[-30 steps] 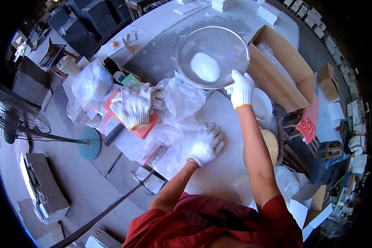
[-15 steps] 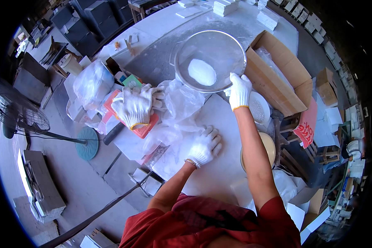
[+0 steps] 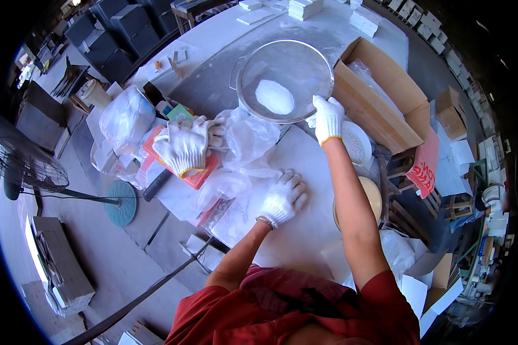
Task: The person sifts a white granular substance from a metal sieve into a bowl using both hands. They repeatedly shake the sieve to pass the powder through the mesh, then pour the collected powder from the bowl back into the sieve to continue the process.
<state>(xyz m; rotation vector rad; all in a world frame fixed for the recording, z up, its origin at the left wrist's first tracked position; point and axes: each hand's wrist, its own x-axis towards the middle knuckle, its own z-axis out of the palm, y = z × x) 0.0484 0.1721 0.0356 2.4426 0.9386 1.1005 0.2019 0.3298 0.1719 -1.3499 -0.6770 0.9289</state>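
Observation:
A wide round mesh sieve with a metal rim is at the far middle of the table, a mound of white powder inside it. My right hand, in a white knitted glove, is closed on the sieve's near right rim. Its thumb is partly hidden against the rim. My left hand, gloved the same way, lies on the pale tabletop with fingers stretched out and nothing in them. Crumpled clear plastic lies just beyond it.
Spare white gloves lie on a red box to the left. An open cardboard box stands right of the sieve. Beside my right forearm are a white bowl of powder and a cream round container. A fan stands at far left.
The whole view has shifted slightly left. My right hand keeps its hold on the sieve's rim, and the wire loop on the sieve's left side shows more plainly. My left hand stays on the table.

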